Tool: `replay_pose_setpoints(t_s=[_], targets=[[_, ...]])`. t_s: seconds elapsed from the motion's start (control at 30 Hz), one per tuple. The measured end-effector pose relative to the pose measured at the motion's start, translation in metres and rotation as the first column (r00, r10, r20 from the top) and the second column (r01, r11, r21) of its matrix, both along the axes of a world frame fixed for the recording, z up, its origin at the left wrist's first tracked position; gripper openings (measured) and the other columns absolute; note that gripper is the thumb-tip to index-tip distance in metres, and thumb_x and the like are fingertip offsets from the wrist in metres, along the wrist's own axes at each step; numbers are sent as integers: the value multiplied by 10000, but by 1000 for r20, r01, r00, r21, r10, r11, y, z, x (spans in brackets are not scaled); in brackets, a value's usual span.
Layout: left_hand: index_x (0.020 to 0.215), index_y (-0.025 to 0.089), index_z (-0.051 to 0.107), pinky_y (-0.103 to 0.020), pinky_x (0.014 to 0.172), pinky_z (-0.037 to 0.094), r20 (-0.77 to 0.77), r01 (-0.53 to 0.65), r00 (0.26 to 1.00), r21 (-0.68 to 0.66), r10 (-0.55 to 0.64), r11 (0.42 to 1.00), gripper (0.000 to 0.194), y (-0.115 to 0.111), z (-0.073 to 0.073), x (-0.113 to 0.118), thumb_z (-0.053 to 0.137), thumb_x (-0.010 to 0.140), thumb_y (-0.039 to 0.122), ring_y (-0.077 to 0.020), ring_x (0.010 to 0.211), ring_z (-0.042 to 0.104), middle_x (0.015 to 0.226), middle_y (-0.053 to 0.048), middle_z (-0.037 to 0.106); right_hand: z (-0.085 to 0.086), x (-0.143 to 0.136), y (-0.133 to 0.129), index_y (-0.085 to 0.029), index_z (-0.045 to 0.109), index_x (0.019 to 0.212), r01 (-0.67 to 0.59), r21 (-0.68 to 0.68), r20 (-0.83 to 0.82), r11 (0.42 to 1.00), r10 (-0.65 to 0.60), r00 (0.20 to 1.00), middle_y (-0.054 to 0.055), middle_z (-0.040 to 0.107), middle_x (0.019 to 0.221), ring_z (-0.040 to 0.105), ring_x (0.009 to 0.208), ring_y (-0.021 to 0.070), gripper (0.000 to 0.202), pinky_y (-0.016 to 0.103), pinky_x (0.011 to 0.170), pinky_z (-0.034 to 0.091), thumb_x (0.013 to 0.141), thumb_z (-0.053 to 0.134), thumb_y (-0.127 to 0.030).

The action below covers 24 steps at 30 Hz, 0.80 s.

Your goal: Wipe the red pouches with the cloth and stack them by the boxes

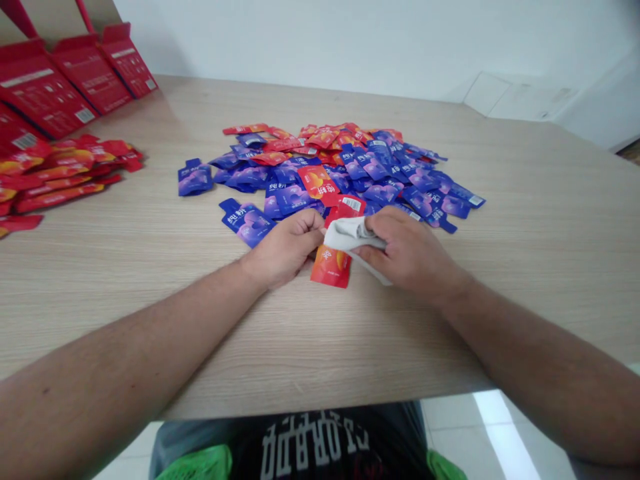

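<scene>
A red and orange packet (331, 268) lies in front of me, below the pile. My left hand (290, 248) is closed at its left edge, thumb and forefinger pinched together; the fingertips are partly hidden. In my right hand (415, 252) is a folded white cloth (345, 235), pressed across the middle of the packet and covering part of it. A blue-purple packet (247, 222) lies beside my left hand. Just beyond both hands spreads a loose pile of blue packets (295, 198) and red packets (323, 137). Another red packet (320, 183) rests on top of the blue ones.
At the far left several red boxes (45, 87) stand with flaps up. Red packets (65, 170) are stacked in front of them. One blue packet (195, 179) lies apart at the pile's left. The wooden table (525, 253) meets a white wall (320, 47) behind.
</scene>
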<state>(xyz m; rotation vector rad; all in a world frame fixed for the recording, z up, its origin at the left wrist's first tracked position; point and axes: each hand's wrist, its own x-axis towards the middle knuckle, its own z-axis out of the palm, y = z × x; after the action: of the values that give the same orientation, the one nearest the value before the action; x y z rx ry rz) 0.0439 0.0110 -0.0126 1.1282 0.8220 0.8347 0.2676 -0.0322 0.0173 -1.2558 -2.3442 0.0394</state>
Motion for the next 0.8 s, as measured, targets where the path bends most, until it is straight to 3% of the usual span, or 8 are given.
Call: replay_pose_setpoints(t_s=[0.1,0.17,0.33,0.4,0.53,0.6,0.73,0.8], targets=[[827,200,535,-202,450,317,-6,-34,999,13,34,999,165,-1,1,0,694,865,221,-76,482,456,632,49,531,-2,-11,-11,-208,628,989,-189,-111,88,976,199,976,80,641,1015,594,936,242,111,356,803,477,976,636,-318],[829,199,543,-205,462,333,-15,-24,1000,28,25,999,152,-2,2,0,689,868,219,-79,492,467,638,45,535,-2,-13,-14,-210,641,1010,-228,-141,125,963,246,961,77,644,1030,603,942,239,99,352,802,479,980,629,-303],[818,203,520,-201,448,294,12,-4,1000,4,4,1000,235,-2,1,1,746,842,262,-67,465,427,618,60,510,0,2,1,-204,626,1016,28,17,7,999,-28,1000,99,656,1025,603,969,268,199,379,831,476,975,656,-396],[818,203,517,-203,448,297,16,-19,1000,-3,19,1000,238,-2,1,1,748,836,254,-70,467,435,616,58,514,-1,2,2,-206,618,998,53,29,-10,998,-53,999,97,653,1013,599,965,268,197,376,826,475,967,668,-395],[833,199,539,-210,465,319,1,-36,999,30,36,999,193,-2,1,0,719,862,261,-79,493,458,637,47,528,-2,-10,-10,-211,628,1000,-186,-107,105,977,197,975,78,645,1017,602,943,244,108,356,809,481,975,642,-315],[837,195,553,-207,469,307,-23,-5,1000,68,6,998,181,-2,0,-1,714,871,269,-76,498,453,641,45,533,-1,-11,-12,-211,635,1013,-215,-120,129,969,230,965,78,647,1018,606,952,246,110,359,811,481,991,621,-319],[833,194,550,-204,476,299,-32,20,999,77,-18,997,214,0,-2,-1,737,861,296,-71,498,449,643,46,546,-1,1,0,-206,616,1005,1,21,20,1000,-1,1000,96,655,1022,599,962,263,196,380,838,477,983,644,-398],[833,195,546,-203,487,316,-14,11,1000,60,-10,998,226,0,-3,0,756,837,279,-76,515,475,659,43,560,-1,4,4,-207,605,974,61,49,-19,997,-60,998,94,650,1001,593,946,262,198,378,829,474,965,667,-395]])
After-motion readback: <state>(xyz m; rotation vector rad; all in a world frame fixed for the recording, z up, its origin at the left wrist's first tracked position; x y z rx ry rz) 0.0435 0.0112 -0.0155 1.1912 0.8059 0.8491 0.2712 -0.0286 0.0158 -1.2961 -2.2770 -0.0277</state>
